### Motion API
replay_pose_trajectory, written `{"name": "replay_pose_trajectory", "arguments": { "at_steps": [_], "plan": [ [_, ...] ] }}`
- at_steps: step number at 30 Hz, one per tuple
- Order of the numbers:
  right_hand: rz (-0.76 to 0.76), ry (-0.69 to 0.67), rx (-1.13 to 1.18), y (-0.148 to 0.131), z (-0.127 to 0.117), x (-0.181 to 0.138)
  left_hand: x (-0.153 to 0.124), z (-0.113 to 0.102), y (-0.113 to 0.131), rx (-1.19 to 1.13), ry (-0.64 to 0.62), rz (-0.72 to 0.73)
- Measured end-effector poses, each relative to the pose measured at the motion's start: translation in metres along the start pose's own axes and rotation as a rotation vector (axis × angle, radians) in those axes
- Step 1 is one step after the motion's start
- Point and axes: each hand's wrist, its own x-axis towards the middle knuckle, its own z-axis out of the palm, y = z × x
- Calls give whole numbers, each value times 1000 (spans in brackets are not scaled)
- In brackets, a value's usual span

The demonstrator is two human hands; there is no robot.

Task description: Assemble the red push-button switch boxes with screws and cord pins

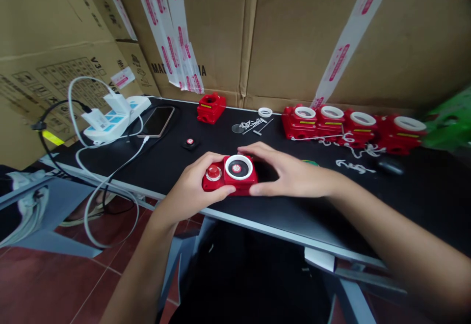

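Cardboard boxes (294, 34) wall the black table (423, 201) — fingers of left hand (195, 186) and right hand (290, 174) clasp a red switch box (235, 175).

Head-worn, forward-down, close over table (368, 216)

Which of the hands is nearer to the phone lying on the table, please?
Left. The left hand grips the left end of the red device, right of the phone and closer to the person; the right hand holds its right side, farther off.
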Motion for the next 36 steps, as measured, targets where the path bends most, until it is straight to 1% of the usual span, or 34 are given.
{"name": "replay_pose_trajectory", "arguments": {
  "at_steps": [1,2,3,4,5,6,7,8,9,10,13,16,19,23,25,27,29,31,32,34,36],
  "plan": [
    [-9,9,45,0,-10,2,0,0,0,-8,3,-2],
    [-25,46,86,1,-22,5,0,0,-1,-18,2,-7],
    [-23,96,108,3,-35,10,1,0,-1,-29,1,-14],
    [-11,175,89,8,-48,17,1,0,-1,-39,-3,-22],
    [10,256,10,14,-60,27,1,0,-1,-48,-5,-28],
    [35,338,-117,22,-71,37,1,0,0,-52,-6,-32],
    [62,389,-301,32,-80,49,0,0,0,-53,-4,-32],
    [77,391,-512,42,-87,62,0,0,1,-51,0,-30],
    [84,345,-689,52,-92,75,-1,0,1,-50,2,-30],
    [89,297,-736,62,-95,87,-3,0,2,-48,4,-32],
    [110,204,-788,86,-96,118,-8,0,2,-32,20,-24],
    [141,139,-824,97,-94,137,-11,1,2,7,57,15],
    [182,114,-848,101,-91,146,-12,1,3,29,72,28],
    [212,145,-850,93,-88,151,-11,1,4,25,74,6],
    [201,199,-835,82,-87,146,-11,1,4,17,71,-7],
    [172,285,-808,66,-86,132,-11,1,4,5,65,-20],
    [152,372,-760,47,-79,107,-12,2,3,-3,65,-26],
    [135,420,-669,28,-65,74,-12,2,2,3,71,-21],
    [98,434,-500,20,-56,56,-12,2,1,10,76,-15],
    [44,416,-201,9,-33,23,-12,3,1,23,83,-6],
    [25,423,1,4,-8,-4,-12,3,1,33,83,-10]
  ]
}}
